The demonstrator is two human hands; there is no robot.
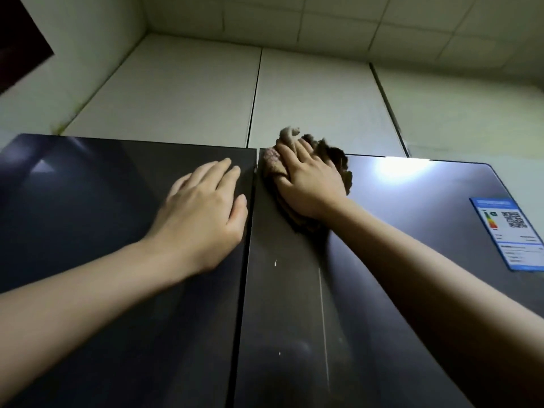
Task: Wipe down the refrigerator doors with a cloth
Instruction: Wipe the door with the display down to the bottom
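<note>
The view looks up at two dark, glossy refrigerator doors that meet at a narrow vertical gap [249,231]. The left hand [203,213] lies flat on the left door [88,201], just beside the gap and near the door's top edge, with its fingers straight and together and nothing held. The right hand [309,184] presses a brown cloth [338,161] against the right door [412,219] at that door's upper left corner, its fingers laid nearly straight over the bunched fabric rather than wrapped round it. The cloth spreads out from under the palm on every side, and a pale tuft of it stands up above the door's top edge. A blue and white energy label [506,234] is stuck on the right door, well apart from the cloth. Pale cabinet fronts [176,92] stand above the refrigerator under a tiled ceiling [382,25].
</note>
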